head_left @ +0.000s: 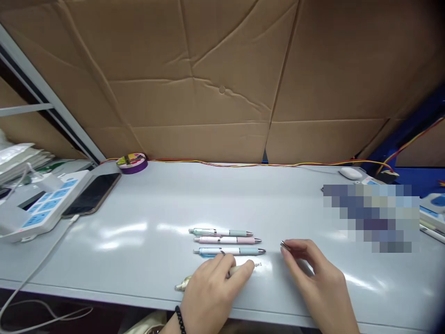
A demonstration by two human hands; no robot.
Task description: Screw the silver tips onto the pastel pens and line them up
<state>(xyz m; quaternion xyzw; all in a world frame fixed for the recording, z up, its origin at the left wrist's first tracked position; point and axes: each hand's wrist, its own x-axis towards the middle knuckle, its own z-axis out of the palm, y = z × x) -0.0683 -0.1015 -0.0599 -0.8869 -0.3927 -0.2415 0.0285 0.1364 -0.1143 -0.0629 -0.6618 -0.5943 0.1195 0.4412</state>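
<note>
My left hand [212,290] is closed around a pen [181,285] near the front of the table. The pen's clear yellowish end sticks out on the left, and its uncovered narrow end shows past my fingers on the right. Between thumb and forefinger, my right hand [314,273] pinches a small metal pen tip [284,245], apart from the pen. Just beyond my left hand lie three pens in parallel: a blue one [229,251], a pink one [227,240] and a green one [220,232], their metal tips pointing right.
A phone [93,195] with a white cable lies beside a power strip [50,206] on the left. A purple round tin or tape roll [132,163] is at the back, by thin red and yellow wires [208,163]. A white mouse [350,173] and a blurred-out patch are on the right.
</note>
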